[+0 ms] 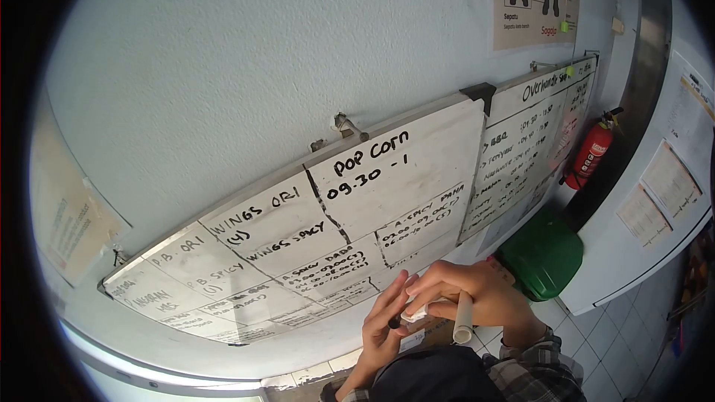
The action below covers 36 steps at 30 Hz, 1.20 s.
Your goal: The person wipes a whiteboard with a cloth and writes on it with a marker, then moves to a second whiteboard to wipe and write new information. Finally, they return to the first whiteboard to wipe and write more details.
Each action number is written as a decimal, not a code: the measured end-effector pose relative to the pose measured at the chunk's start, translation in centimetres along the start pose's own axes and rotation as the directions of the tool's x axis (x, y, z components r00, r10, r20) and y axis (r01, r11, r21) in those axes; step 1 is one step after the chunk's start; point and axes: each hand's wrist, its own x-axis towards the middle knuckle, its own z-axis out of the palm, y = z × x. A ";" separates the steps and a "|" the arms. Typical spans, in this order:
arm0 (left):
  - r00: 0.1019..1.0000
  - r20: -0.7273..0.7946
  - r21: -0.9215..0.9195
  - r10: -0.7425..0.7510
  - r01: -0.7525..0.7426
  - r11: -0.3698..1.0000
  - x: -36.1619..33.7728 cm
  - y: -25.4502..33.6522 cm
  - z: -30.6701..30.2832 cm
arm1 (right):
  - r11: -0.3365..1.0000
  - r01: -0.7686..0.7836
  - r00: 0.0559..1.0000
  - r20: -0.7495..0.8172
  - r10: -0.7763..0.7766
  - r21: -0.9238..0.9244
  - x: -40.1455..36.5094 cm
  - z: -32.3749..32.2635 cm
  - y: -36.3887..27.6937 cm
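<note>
Both hands meet low in the head camera's view, in front of the bottom edge of a whiteboard point(335, 208). The right hand point(477, 294) is curled round a marker point(463, 318), whose pale barrel points down and out of the fist. A plaid sleeve point(540, 365) covers that wrist. The left hand point(381, 327) stands beside it with its fingers stretched upward and their tips touching the right hand's knuckles. Between the two hands sits a white wad point(417, 313), perhaps tissue, pressed by fingers of both. A small dark piece point(393, 322) shows at the left thumb. From where I stand I cannot tell whether the left hand truly grips it or only rests against it.

The whiteboard hangs tilted on a pale wall point(223, 67) and carries handwritten entries: "Pop Corn 09.30 - 1", "Wings Ori" and "Wings Spicy". A second board point(521, 141) hangs just beside it, also filled with writing. Past that, a red fire extinguisher point(592, 150) is mounted near the corner, with a green bin point(544, 253) on the tiled floor point(618, 342) below it. A poster point(532, 0) is stuck high on the wall.
</note>
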 end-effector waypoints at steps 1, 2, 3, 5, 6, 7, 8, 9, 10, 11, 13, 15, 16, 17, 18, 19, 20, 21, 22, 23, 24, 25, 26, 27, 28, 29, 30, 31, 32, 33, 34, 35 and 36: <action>0.984 -0.044 0.215 0.175 -0.162 0.963 -0.1 -0.8 -0.3 | 0.990 -0.035 0.999 -0.006 0.037 0.137 0.2 0.6 0.3; 0.935 -0.047 0.423 0.351 -0.299 0.855 -0.3 -1.3 -0.3 | 0.990 -0.022 1.000 -0.001 0.022 0.143 0.3 0.8 0.3; 0.928 -0.172 0.416 0.331 -0.236 0.878 -0.7 -1.6 0.1 | 0.983 -0.110 0.994 0.036 0.106 0.149 0.5 1.0 0.3; 0.899 -0.278 0.445 0.337 -0.190 0.875 -1.6 -2.6 0.4 | 0.968 -0.196 0.979 0.084 0.185 0.156 0.8 1.3 0.2; 0.862 -0.377 0.458 0.339 -0.144 0.877 -1.7 -2.9 0.4 | 0.980 -0.186 0.978 0.106 0.178 0.072 1.0 1.4 0.2; 0.836 -0.414 0.426 0.362 -0.174 0.888 -1.6 -2.9 0.4 | 0.985 -0.172 0.977 0.127 0.173 -0.014 1.1 1.5 0.2; 0.833 -0.416 0.432 0.365 -0.172 0.885 -1.7 -2.9 0.2 | 0.986 -0.168 0.977 0.133 0.168 -0.010 1.1 1.2 0.0; 0.834 -0.489 0.204 0.255 -0.174 0.963 -1.9 -2.9 -0.2 | 0.992 -0.070 0.997 0.029 0.067 0.107 1.0 0.5 -0.3; 0.835 -0.534 -0.036 0.132 -0.178 0.983 -2.1 -3.0 -0.8 | 0.977 0.041 0.996 -0.086 -0.023 0.212 1.1 -0.3 -0.5; 0.869 -0.494 0.007 0.033 -0.034 0.999 -3.2 -3.9 -2.6 | 0.909 0.238 0.958 -0.238 -0.162 0.343 1.3 -1.0 0.0; 0.906 -0.403 0.054 -0.127 0.162 0.985 -4.6 -4.4 -4.5 | 0.742 0.578 0.754 -0.569 -0.328 0.338 3.0 -2.3 0.3; 0.852 -0.321 0.064 -0.413 0.454 0.889 -6.6 -6.0 -6.2 | 0.684 0.696 0.592 -0.714 -0.374 0.218 5.3 -3.1 0.0; 0.852 -0.319 0.065 -0.415 0.457 0.887 -7.1 -6.5 -6.1 | 0.606 0.770 0.510 -0.762 -0.398 0.199 6.2 -3.5 0.2; 0.832 -0.444 0.168 -0.332 0.441 0.881 -7.4 -7.0 -5.7 | 0.523 0.835 0.425 -0.804 -0.415 0.171 6.9 -3.6 0.4; 0.801 -0.553 0.270 -0.230 0.433 0.860 -7.7 -7.5 -5.5 | 0.525 0.835 0.423 -0.805 -0.416 0.168 7.3 -3.6 0.5; 0.844 -0.527 0.396 -0.097 0.346 0.851 -7.7 -7.8 -5.8 | 0.630 0.763 0.482 -0.776 -0.407 0.143 7.7 -3.5 0.6; 0.846 -0.524 0.396 -0.101 0.347 0.850 -7.7 -7.8 -6.0 | 0.726 0.679 0.540 -0.746 -0.389 0.113 8.0 -3.3 0.5; 0.877 -0.479 0.618 0.022 0.319 0.718 -7.7 -7.6 -6.1 | 0.728 0.677 0.539 -0.748 -0.388 0.110 8.6 -3.0 0.3; 0.906 -0.402 0.797 0.130 0.277 0.537 -7.5 -7.2 -5.8 | 0.741 0.669 0.494 -0.779 -0.385 0.059 9.3 -2.6 0.1; 0.908 -0.400 0.796 0.128 0.275 0.539 -7.5 -7.4 -5.7 | 0.752 0.659 0.449 -0.807 -0.385 0.008 9.9 -2.4 -0.1; 0.899 -0.426 0.774 0.104 0.302 0.557 -7.6 -7.5 -5.6 | 0.753 0.658 0.447 -0.807 -0.386 0.004 10.3 -2.4 -0.1; 0.889 -0.451 0.751 0.082 0.328 0.573 -7.6 -7.6 -5.6 | 0.727 0.687 0.425 -0.806 -0.412 -0.009 10.7 -2.3 0.1; 0.890 -0.448 0.753 0.083 0.325 0.572 -7.4 -7.6 -5.4 | 0.699 0.715 0.401 -0.806 -0.436 -0.023 11.1 -2.4 0.4; 0.899 -0.428 0.771 0.095 0.309 0.557 -7.3 -7.6 -5.2 | 0.705 0.694 0.332 -0.803 -0.495 -0.147 11.6 -2.5 1.0; 0.907 -0.408 0.788 0.105 0.292 0.542 -7.2 -7.6 -5.1 | 0.705 0.694 0.330 -0.804 -0.495 -0.149 11.7 -2.5 1.2; 0.907 -0.411 0.771 0.089 0.294 0.565 -7.2 -7.8 -5.1 | 0.705 0.685 0.326 -0.789 -0.521 -0.182 11.7 -2.6 1.3; 0.908 -0.410 0.771 0.089 0.293 0.566 -7.2 -7.8 -5.2 | 0.704 0.677 0.323 -0.773 -0.546 -0.215 11.7 -2.6 1.4; 0.915 -0.393 0.787 0.095 0.281 0.549 -7.3 -7.9 -5.3 | 0.705 0.676 0.322 -0.773 -0.546 -0.216 11.7 -2.6 1.3; 0.921 -0.376 0.802 0.100 0.270 0.533 -7.3 -8.0 -5.3 | 0.709 0.673 0.330 -0.773 -0.541 -0.209 11.7 -2.6 1.3; 0.921 -0.376 0.801 0.098 0.270 0.534 -7.3 -8.1 -5.3 | 0.714 0.670 0.338 -0.774 -0.536 -0.202 11.7 -2.6 1.2; 0.923 -0.373 0.801 0.094 0.270 0.535 -7.3 -8.2 -5.3 | 0.715 0.669 0.339 -0.774 -0.535 -0.201 11.8 -2.5 1.2; 0.924 -0.371 0.800 0.090 0.269 0.536 -7.3 -8.2 -5.3 | 0.699 0.685 0.328 -0.770 -0.548 -0.205 12.0 -2.4 1.1; 0.924 -0.371 0.800 0.090 0.269 0.536 -7.2 -8.1 -5.3 | 0.683 0.700 0.317 -0.765 -0.560 -0.209 12.1 -2.4 1.1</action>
